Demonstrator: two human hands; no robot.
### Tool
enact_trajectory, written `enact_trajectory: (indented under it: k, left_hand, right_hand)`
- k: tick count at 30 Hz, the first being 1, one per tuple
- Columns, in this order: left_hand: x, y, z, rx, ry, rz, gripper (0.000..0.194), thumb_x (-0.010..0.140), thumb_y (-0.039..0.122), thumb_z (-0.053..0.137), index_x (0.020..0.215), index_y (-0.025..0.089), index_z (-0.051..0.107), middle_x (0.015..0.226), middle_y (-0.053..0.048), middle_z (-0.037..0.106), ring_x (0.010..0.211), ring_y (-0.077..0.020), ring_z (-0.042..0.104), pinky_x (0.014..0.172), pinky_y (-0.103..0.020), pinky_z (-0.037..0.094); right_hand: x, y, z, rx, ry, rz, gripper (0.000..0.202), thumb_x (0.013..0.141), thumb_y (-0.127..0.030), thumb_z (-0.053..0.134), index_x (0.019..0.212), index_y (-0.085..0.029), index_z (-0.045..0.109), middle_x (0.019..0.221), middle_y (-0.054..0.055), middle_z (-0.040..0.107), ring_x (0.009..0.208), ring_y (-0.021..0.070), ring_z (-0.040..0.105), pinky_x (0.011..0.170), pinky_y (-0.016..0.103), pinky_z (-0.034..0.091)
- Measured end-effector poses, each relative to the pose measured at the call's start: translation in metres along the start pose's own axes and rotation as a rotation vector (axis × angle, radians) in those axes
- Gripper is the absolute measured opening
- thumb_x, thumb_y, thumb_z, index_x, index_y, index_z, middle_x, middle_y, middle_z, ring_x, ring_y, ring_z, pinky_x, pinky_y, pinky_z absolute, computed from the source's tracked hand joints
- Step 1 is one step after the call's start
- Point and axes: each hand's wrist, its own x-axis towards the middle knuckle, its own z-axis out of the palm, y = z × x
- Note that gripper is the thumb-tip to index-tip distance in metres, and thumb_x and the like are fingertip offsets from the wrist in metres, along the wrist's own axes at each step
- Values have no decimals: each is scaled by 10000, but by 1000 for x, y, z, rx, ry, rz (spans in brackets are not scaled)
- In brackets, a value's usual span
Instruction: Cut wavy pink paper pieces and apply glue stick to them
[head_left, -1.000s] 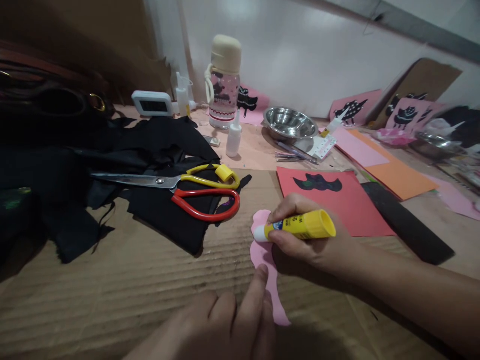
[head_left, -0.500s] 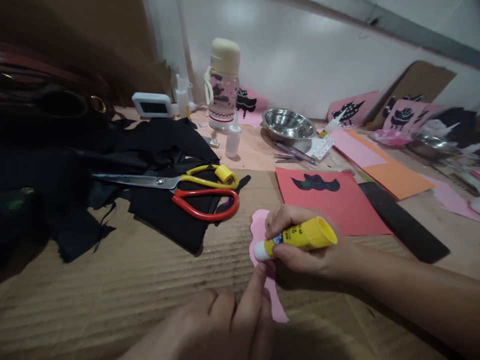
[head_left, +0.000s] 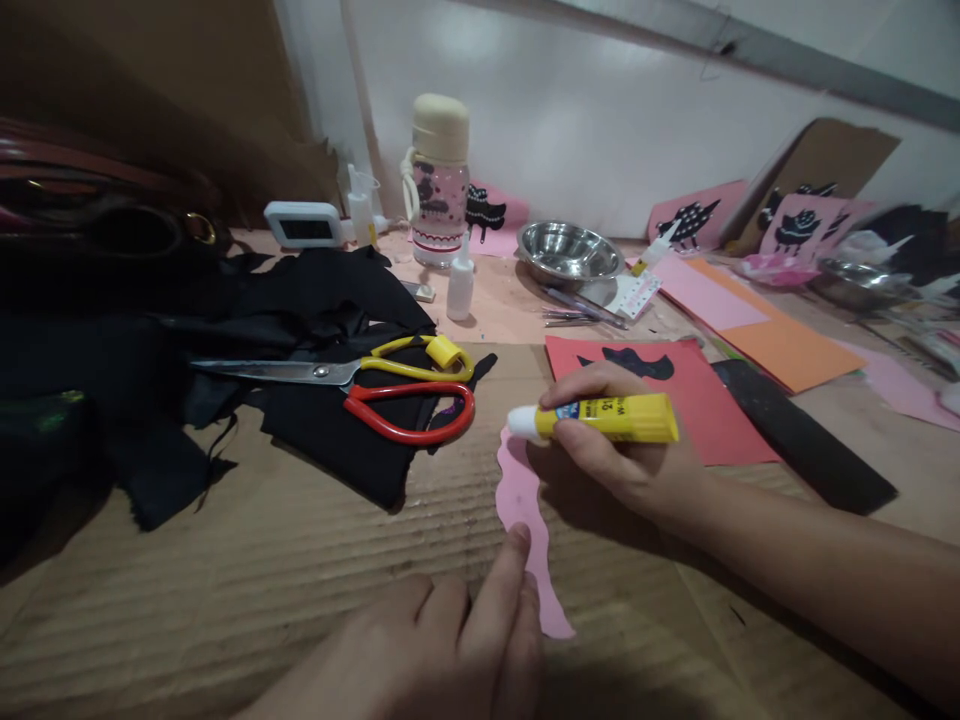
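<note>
My right hand (head_left: 615, 440) grips a yellow glue tube (head_left: 637, 418) sideways. The tube's white tip (head_left: 523, 423) is at the far end of a wavy-edged pink paper strip (head_left: 519, 490); I cannot tell whether they touch. The strip lies on corrugated cardboard (head_left: 315, 600). My left hand (head_left: 457, 640) rests on the near side, its index fingertip pressing the strip's middle and the other fingers partly bent. Behind my right hand lies a red paper sheet (head_left: 720, 420) with a dark wavy cutout (head_left: 637, 362) on it, partly covered by the hand.
Red-and-yellow-handled scissors (head_left: 322, 372) lie on black fabric (head_left: 337, 440) at left. Behind stand a water bottle (head_left: 441, 180), a small white squeeze bottle (head_left: 460, 290) and a metal bowl (head_left: 570, 255). A black strip (head_left: 810, 440) and orange paper (head_left: 795, 345) lie at right.
My right hand has moved the glue tube away from me, from the strip's middle to its far end, and turned it more level. My left fingertip stays on the strip.
</note>
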Motion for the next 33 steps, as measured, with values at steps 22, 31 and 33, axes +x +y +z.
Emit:
enact_trajectory:
  k: [22,31,33]
  left_hand:
    - [1,-1,0,-18,-9,12,324,995,113,491,1263,149,669,1241,-109,784,539,-130,651,418,-286,437]
    - [1,0,2,17,-15,12,367,999,113,492,1338,123,632,1261,-128,774,559,-140,671,415,-292,449]
    - [1,0,3,30,-10,16,344,1021,131,476,1327,140,634,1281,-124,767,548,-133,665,415,-290,445]
  right_hand:
    - [-3,0,0,7,-46,-4,112,847,-307,757,926,-277,683,866,23,765,696,202,710,603,315,582]
    - [2,0,4,-89,-195,-62,92,893,-310,748,936,-246,697,914,42,777,845,227,736,770,355,593]
    - [2,0,4,-87,-135,-61,83,892,-289,744,944,-255,690,937,45,778,864,233,741,794,369,610]
